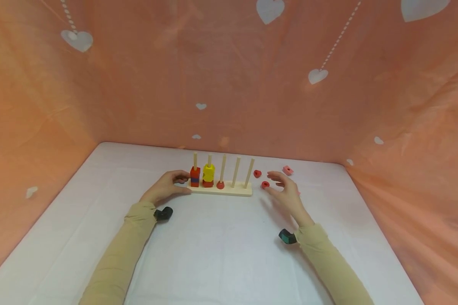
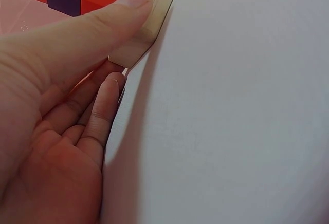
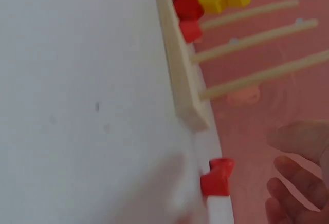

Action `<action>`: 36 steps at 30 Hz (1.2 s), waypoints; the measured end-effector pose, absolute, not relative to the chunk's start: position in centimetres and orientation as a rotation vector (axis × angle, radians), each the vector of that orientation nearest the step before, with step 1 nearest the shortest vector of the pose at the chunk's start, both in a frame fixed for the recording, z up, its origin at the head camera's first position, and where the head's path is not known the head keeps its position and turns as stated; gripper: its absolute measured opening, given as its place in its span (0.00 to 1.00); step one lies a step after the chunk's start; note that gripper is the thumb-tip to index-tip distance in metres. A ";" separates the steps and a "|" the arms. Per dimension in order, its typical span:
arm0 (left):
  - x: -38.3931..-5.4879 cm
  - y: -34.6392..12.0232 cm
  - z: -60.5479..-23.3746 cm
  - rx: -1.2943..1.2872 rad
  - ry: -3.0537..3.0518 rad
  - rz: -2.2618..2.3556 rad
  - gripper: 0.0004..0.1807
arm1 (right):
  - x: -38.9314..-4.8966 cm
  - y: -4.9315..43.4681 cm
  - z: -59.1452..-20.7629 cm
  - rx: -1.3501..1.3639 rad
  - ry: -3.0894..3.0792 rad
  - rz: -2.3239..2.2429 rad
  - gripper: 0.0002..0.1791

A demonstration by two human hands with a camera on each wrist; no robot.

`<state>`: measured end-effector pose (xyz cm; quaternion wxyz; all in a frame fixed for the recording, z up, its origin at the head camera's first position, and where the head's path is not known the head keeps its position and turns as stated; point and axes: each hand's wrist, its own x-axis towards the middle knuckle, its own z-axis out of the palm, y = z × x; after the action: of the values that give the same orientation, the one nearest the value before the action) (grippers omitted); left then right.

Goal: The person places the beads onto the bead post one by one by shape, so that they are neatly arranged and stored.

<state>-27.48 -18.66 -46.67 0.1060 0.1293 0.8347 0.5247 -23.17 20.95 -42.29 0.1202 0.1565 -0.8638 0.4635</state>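
My left hand (image 1: 166, 187) holds the left end of a pale wooden peg stand (image 1: 223, 191), its thumb along the front and its fingers behind. Red and blue blocks (image 1: 195, 178) fill the leftmost peg's lower part. Yellow beads (image 1: 208, 173) sit above a red one on the second peg. A single red bead (image 1: 220, 185) is at the foot of the third peg; the other two pegs are bare. To the stand's right, my right hand (image 1: 287, 195) hovers with parted, gently bent fingers beside a red bead (image 1: 265, 184). The right wrist view shows nothing between those fingers.
Another red bead (image 1: 257, 173) lies just right of the stand, and a pinkish-red block (image 1: 288, 170) lies farther right. All rest on a white-covered table (image 1: 213, 254). An orange curtain (image 1: 229, 84) with white hearts rises behind it and along both sides.
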 end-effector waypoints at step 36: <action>-27.3 -18.6 -46.4 0.356 2.409 1.579 0.33 | -26.6 21.5 -43.7 0.384 -2.875 1.223 0.17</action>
<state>-27.28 -18.58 -46.38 0.1192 0.1218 0.8241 0.5402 -26.58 21.49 -43.66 -0.0031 0.1221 -0.9134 0.3884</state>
